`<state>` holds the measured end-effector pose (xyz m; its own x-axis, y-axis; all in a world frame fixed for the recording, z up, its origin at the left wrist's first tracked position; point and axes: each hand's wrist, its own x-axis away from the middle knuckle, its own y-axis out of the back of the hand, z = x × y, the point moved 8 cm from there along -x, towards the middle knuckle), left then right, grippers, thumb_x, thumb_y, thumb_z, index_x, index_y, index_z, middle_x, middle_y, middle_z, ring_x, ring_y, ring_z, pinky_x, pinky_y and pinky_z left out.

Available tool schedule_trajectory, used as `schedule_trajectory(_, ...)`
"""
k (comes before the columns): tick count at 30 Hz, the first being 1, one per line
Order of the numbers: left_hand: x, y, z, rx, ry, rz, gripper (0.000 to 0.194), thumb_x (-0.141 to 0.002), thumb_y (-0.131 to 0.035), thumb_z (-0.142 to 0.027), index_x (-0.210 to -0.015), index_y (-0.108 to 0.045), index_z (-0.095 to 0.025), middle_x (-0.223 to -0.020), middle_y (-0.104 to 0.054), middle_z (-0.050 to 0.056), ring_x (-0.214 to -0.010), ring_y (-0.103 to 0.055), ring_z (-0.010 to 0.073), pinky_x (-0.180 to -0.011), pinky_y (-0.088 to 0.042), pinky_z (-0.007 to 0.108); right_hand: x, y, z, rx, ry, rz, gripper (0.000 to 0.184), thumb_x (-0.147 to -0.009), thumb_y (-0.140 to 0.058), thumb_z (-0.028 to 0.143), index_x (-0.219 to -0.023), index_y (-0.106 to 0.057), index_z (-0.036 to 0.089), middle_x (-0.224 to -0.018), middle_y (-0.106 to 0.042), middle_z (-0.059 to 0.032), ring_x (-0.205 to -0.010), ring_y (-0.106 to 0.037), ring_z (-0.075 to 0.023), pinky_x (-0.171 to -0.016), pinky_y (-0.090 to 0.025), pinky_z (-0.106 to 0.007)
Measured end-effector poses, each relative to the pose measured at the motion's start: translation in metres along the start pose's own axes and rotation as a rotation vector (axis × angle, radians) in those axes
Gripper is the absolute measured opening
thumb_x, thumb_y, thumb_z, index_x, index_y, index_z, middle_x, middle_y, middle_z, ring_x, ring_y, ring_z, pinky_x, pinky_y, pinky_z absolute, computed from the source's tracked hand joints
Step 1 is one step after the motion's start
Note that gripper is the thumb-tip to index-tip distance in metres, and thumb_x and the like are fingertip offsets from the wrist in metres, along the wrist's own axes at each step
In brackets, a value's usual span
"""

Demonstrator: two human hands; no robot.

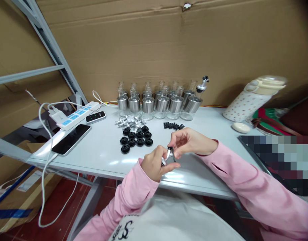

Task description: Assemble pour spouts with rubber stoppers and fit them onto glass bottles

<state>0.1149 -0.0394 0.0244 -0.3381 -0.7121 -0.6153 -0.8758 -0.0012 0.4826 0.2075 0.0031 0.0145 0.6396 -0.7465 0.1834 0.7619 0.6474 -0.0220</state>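
Above the front part of the table, my left hand is closed around a small silver pour spout with black parts. My right hand pinches the black piece at the spout's upper end; the fingers partly cover it. Beyond my hands lies a row of small black caps. To the left sit several black ridged stoppers, with a heap of silver spouts behind them. Glass bottles with steel sleeves stand at the back, and the rightmost carries a fitted spout.
A power strip, a phone and a small black device lie at left with white cables. At right stand a dotted flask and a white oval object. A cardboard wall rises behind the table.
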Motion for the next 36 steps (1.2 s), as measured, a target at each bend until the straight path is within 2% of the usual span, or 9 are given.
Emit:
schedule_trajectory(6, 0.000, 0.002, -0.006, 0.003, -0.039, -0.036, 0.042, -0.081, -0.042, -0.059, -0.067, -0.030, -0.021, -0.057, -0.041, -0.006, -0.043, -0.038, 0.0064, -0.042, -0.033, 0.017, 0.002, -0.002, 0.002, -0.016, 0.014, -0.011, 0.028, -0.051, -0.079, 0.014, -0.067, -0.057, 0.011, -0.054, -0.066, 0.0029, -0.046, -0.060, -0.0072, -0.047, -0.050, -0.016)
schedule_trajectory(13, 0.003, 0.003, 0.004, 0.021, 0.082, -0.059, 0.045, -0.076, -0.045, -0.063, -0.068, -0.034, -0.020, -0.057, -0.043, -0.005, -0.044, -0.039, 0.0068, -0.044, -0.033, 0.018, 0.002, -0.003, 0.012, -0.033, 0.083, -0.040, 0.027, -0.051, -0.077, 0.008, -0.068, -0.057, 0.010, -0.056, -0.067, 0.0027, -0.049, -0.062, -0.0075, -0.047, -0.050, -0.014)
schedule_trajectory(19, 0.006, 0.001, 0.012, 0.025, 0.133, -0.130, 0.051, -0.071, -0.044, -0.070, -0.068, -0.036, -0.020, -0.057, -0.043, -0.006, -0.043, -0.037, 0.0064, -0.043, -0.030, 0.018, 0.001, -0.003, 0.012, -0.036, 0.082, -0.046, 0.027, -0.049, -0.076, 0.004, -0.066, -0.057, 0.011, -0.054, -0.066, 0.0038, -0.047, -0.061, -0.0057, -0.046, -0.048, -0.012)
schedule_trajectory(24, 0.005, 0.002, 0.013, 0.030, 0.167, -0.108, 0.053, -0.070, -0.043, -0.073, -0.067, -0.036, -0.020, -0.056, -0.042, -0.006, -0.043, -0.036, 0.0063, -0.043, -0.030, 0.019, 0.001, -0.003, 0.011, -0.039, 0.077, -0.022, 0.027, -0.050, -0.076, 0.002, -0.067, -0.057, 0.011, -0.054, -0.067, 0.0034, -0.048, -0.061, -0.0062, -0.045, -0.047, -0.012)
schedule_trajectory(30, 0.001, 0.001, 0.009, 0.000, 0.197, -0.003, 0.054, -0.070, -0.039, -0.074, -0.065, -0.035, -0.020, -0.056, -0.042, -0.006, -0.043, -0.034, 0.0061, -0.042, -0.029, 0.018, 0.000, -0.002, 0.004, -0.057, 0.048, -0.019, 0.027, -0.050, -0.076, 0.005, -0.066, -0.056, 0.012, -0.054, -0.067, 0.0026, -0.048, -0.062, -0.0077, -0.045, -0.048, -0.013)
schedule_trajectory(33, -0.001, 0.003, 0.007, -0.029, 0.190, -0.006, 0.054, -0.071, -0.040, -0.073, -0.064, -0.035, -0.020, -0.054, -0.038, -0.007, -0.042, -0.032, 0.0058, -0.041, -0.028, 0.018, -0.001, -0.002, 0.000, -0.053, 0.031, -0.030, 0.027, -0.049, -0.077, 0.007, -0.065, -0.056, 0.012, -0.055, -0.068, 0.0015, -0.048, -0.062, -0.0081, -0.046, -0.049, -0.015)
schedule_trajectory(36, -0.001, 0.007, -0.001, -0.049, 0.110, -0.067, 0.051, -0.074, -0.039, -0.070, -0.065, -0.033, -0.020, -0.054, -0.036, -0.008, -0.041, -0.029, 0.0052, -0.040, -0.028, 0.018, -0.002, -0.002, 0.000, -0.055, 0.035, -0.071, 0.027, -0.048, -0.078, 0.007, -0.064, -0.057, 0.011, -0.055, -0.067, 0.0012, -0.047, -0.062, -0.0076, -0.046, -0.048, -0.014)
